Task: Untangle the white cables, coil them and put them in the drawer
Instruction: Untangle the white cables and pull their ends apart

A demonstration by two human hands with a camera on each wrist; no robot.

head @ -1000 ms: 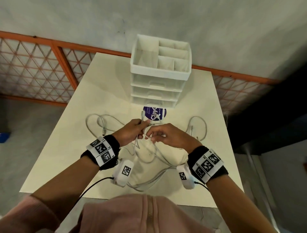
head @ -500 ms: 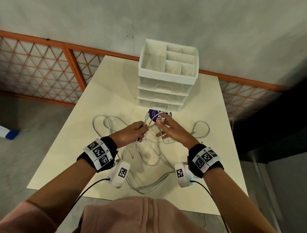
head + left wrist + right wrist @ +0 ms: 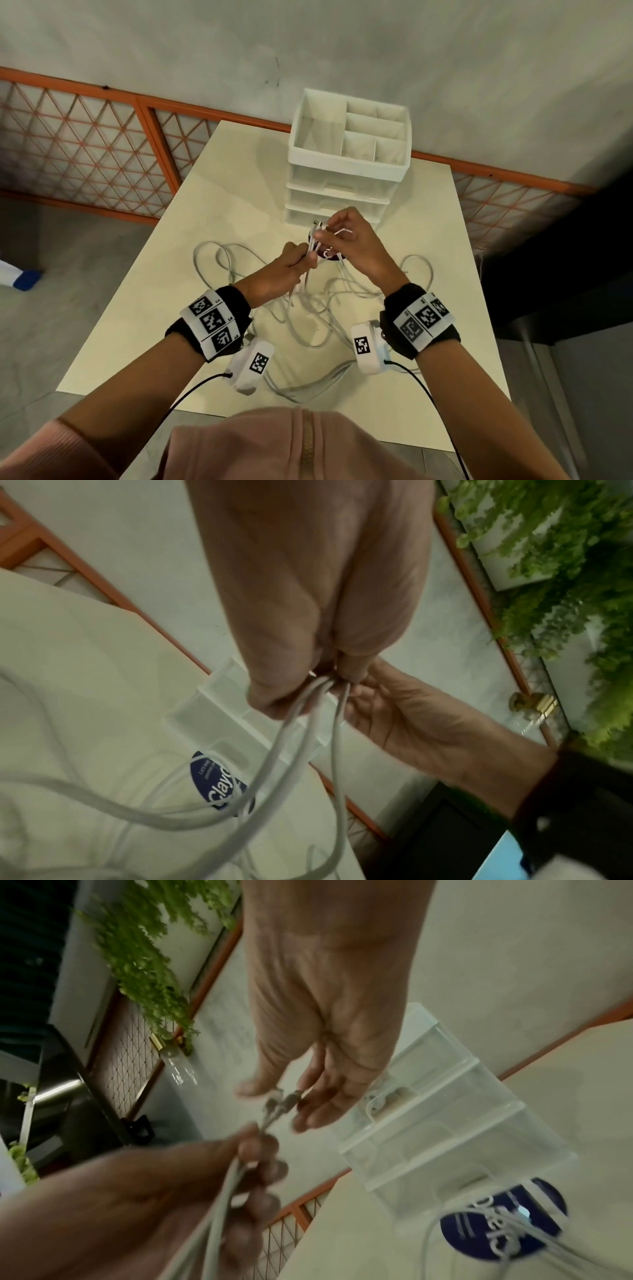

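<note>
Several white cables lie tangled on the cream table, with loops trailing left and right. My left hand grips a bundle of the strands in its fist, held up above the table; in the left wrist view the cables hang down from that left hand. Just beyond it, my right hand pinches the metal plug ends between thumb and fingers. The white drawer unit stands right behind the hands, all its drawers closed.
A round dark-blue labelled disc lies on the table in front of the drawer unit, cables crossing it. An open divided tray tops the unit. An orange lattice railing runs behind the table; plants hang at the side.
Both hands have lifted the cables and moved forward toward the drawer unit. The right hand has shifted from the strands up to the plug ends.
</note>
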